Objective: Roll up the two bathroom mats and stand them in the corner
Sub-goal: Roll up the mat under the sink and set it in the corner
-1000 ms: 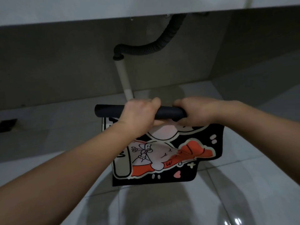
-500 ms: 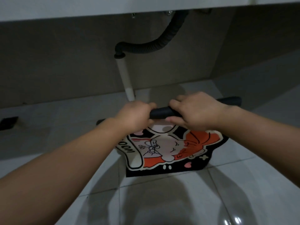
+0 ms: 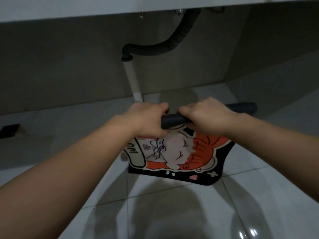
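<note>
A black bathroom mat (image 3: 179,157) with a white and orange cartoon print hangs in the air, partly rolled. Its rolled part is a dark tube (image 3: 172,120) running from centre to the right, with its far end (image 3: 245,107) sticking out past my right wrist. My left hand (image 3: 148,120) grips the tube's left end. My right hand (image 3: 205,116) grips the tube just to the right, knuckles up. The unrolled part droops below both hands above the floor tiles. Only one mat is in view.
A white drain pipe (image 3: 133,83) rises from the floor behind the hands and joins a black corrugated hose (image 3: 165,47) under the white counter (image 3: 86,6). A grey wall stands behind; a wall corner (image 3: 229,66) lies right. Glossy light floor tiles (image 3: 172,213) spread below.
The roll has shifted right and tilted, its right end now past my right wrist. The hanging printed part has grown shorter and swung rightward. Both hands stayed on the roll.
</note>
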